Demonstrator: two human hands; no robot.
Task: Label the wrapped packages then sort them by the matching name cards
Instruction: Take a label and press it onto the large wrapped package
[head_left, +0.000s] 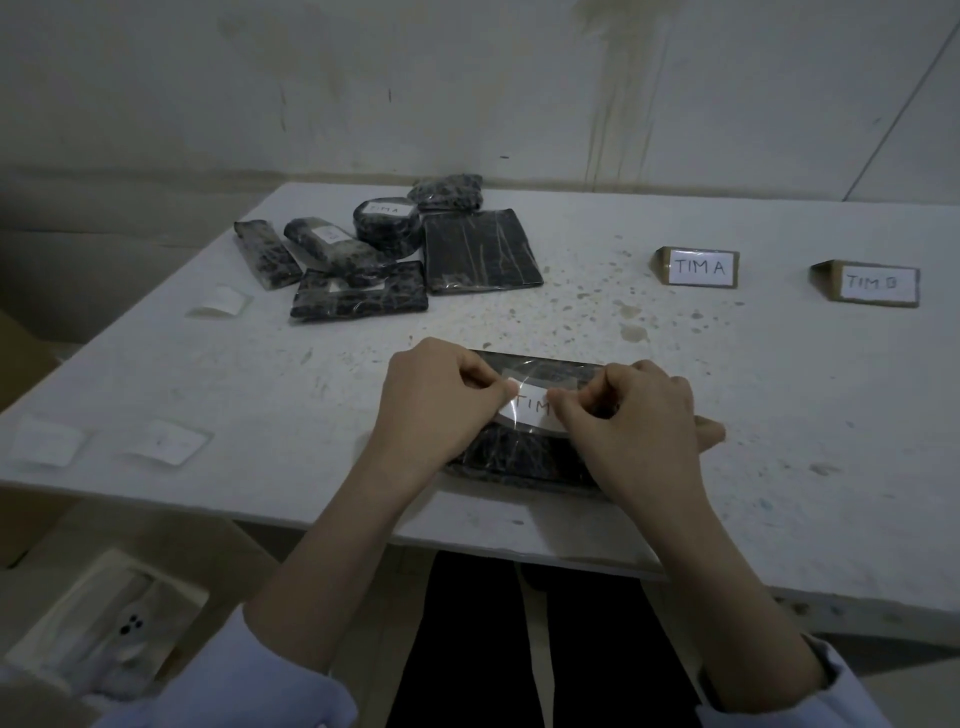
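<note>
A dark wrapped package lies near the table's front edge. On its top sits a white label reading "TIM", partly hidden. My left hand pinches the label's left end and my right hand pinches its right end. Several more dark wrapped packages are heaped at the back left; the round one carries a "TIM A" label. Two folded name cards stand at the right: "TIM A" and "TIM B".
Loose white labels lie on the white table: one by the heap and two at the front left. A wall runs close behind the table. A pale box sits on the floor at lower left.
</note>
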